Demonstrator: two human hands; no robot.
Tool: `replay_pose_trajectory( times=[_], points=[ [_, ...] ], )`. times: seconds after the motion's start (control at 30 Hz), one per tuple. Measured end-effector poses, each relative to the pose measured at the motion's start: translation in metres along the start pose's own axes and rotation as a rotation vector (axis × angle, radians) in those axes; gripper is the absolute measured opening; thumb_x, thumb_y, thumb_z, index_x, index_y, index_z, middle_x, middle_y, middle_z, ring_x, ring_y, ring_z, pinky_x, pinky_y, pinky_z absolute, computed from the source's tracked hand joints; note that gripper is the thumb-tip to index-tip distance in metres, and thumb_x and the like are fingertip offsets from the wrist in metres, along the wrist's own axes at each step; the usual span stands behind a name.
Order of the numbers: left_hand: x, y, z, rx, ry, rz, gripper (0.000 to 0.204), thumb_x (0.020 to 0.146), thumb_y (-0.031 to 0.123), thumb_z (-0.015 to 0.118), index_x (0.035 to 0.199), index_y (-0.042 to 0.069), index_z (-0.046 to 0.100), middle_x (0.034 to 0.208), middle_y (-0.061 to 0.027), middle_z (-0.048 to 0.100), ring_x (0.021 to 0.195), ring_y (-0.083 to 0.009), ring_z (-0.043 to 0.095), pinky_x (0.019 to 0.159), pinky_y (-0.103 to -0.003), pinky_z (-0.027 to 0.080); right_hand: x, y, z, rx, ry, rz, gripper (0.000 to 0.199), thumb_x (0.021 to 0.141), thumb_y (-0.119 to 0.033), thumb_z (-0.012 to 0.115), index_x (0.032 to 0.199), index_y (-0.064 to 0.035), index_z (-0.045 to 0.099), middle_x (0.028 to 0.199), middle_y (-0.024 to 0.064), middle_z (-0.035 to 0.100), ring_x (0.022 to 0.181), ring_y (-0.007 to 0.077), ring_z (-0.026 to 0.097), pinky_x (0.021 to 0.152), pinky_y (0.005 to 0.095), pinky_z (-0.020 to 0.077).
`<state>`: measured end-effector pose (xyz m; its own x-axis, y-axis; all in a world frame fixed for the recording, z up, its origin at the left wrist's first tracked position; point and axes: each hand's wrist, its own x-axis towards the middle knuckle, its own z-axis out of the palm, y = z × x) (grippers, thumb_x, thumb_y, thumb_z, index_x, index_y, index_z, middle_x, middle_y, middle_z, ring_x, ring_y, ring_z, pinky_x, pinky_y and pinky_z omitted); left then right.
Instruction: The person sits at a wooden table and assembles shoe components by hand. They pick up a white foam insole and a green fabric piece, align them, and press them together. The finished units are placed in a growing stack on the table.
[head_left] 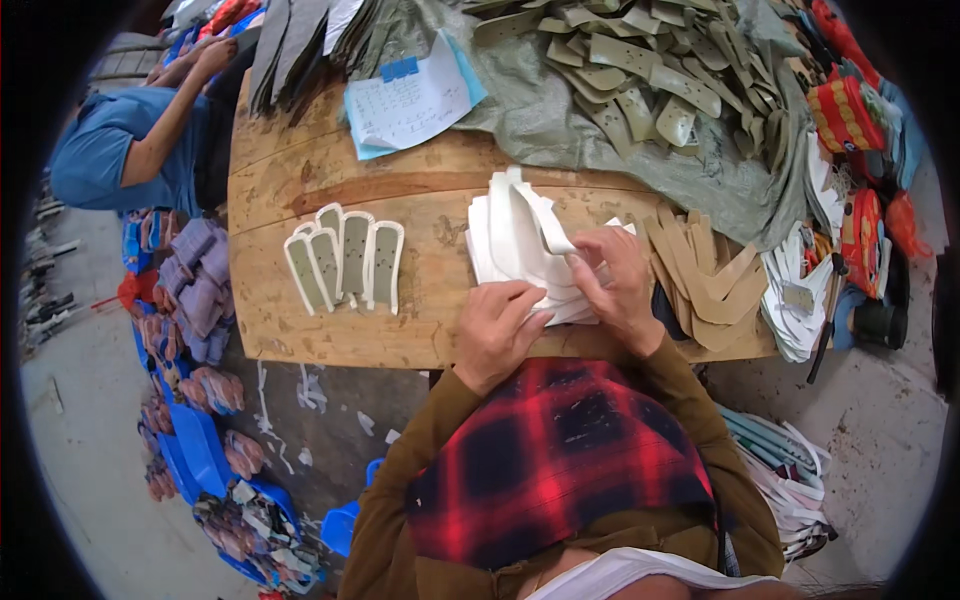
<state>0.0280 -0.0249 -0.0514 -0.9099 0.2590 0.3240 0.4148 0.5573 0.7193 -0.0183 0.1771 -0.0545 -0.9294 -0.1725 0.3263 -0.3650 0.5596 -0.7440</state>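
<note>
A stack of white flat pieces point(492, 240), perhaps cloth, lies on the wooden table in front of me. The thumb and fingers of my right hand point(617, 287) pinch the end of a white strip point(545, 222) that bends up off the pile. Beside it, my left hand point(497, 330) has its fingers curled and pressed together at the pile's near edge, closed on a white piece there. To the left, several green plates with white edging point(354, 255) lie fanned out. Right of the pile rest tan curved pieces point(712, 285).
Bare olive plates point(650, 75) heap on a grey-green sheet point(530, 120) at the back. A written paper point(412, 105) lies beside dark strips point(300, 45). White pieces point(795, 300) hang at the right edge. A person in blue point(125, 140) sits at left near bundles point(195, 275).
</note>
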Motion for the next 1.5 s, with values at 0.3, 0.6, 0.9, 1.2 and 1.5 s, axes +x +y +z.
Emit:
replay_pose_trajectory(
  times=[0.3,0.6,0.9,1.2,1.5],
  points=[
    [0.055,0.031,0.014,-1.278,0.003,-0.728,0.024,0.102,0.019,0.05,0.112,0.0,0.06,0.104,-0.0121,0.068,0.084,-0.0144,0.066,0.062,-0.027,0.056,0.034,-0.02,-0.061,-0.091,-0.207,-0.172,0.023,0.084,-0.008,0.067,0.107,-0.0055,0.063,0.088,0.011,0.061,0.079,0.0274,0.059,0.074,0.0366,0.0458],
    [0.077,0.03,-0.011,-1.524,0.07,-0.793,0.029,0.103,0.021,0.047,0.125,0.003,0.053,0.124,-0.0173,0.061,0.106,-0.021,0.064,0.071,-0.032,0.061,0.164,0.135,-0.138,-0.765,0.024,-0.026,0.031,0.084,-0.022,0.067,0.108,-0.0049,0.059,0.101,0.0145,0.06,0.095,0.0346,0.058,0.08,0.045,0.048],
    [0.072,0.035,-0.014,-1.919,0.116,-0.857,0.033,0.104,0.017,0.04,0.131,-0.002,0.043,0.139,-0.0226,0.046,0.131,-0.0295,0.047,0.112,-0.043,0.042,0.126,0.14,-0.146,-0.605,0.167,0.066,0.021,0.085,-0.02,0.065,0.097,-0.0061,0.055,0.09,0.0176,0.057,0.087,0.0396,0.058,0.072,0.0443,0.0457],
    [0.075,0.047,0.001,-2.003,0.079,-0.943,0.038,0.105,0.026,0.038,0.133,0.0,0.042,0.135,-0.0252,0.048,0.128,-0.03,0.048,0.112,-0.042,0.041,0.041,-0.045,-0.079,0.789,0.176,0.446,0.019,0.091,-0.009,0.065,0.107,-0.0001,0.058,0.095,0.009,0.066,0.077,0.0168,0.066,0.061,0.0293,0.0537],
    [0.067,0.051,0.006,-1.893,0.064,-0.919,0.039,0.106,0.029,0.037,0.135,0.003,0.046,0.131,-0.0131,0.053,0.119,-0.0214,0.054,0.106,-0.037,0.045,0.038,-0.041,-0.052,0.244,-0.07,-0.053,0.033,0.084,-0.006,0.071,0.114,0.0023,0.06,0.09,0.0108,0.068,0.071,0.02,0.065,0.06,0.0302,0.0498]
  ],
)
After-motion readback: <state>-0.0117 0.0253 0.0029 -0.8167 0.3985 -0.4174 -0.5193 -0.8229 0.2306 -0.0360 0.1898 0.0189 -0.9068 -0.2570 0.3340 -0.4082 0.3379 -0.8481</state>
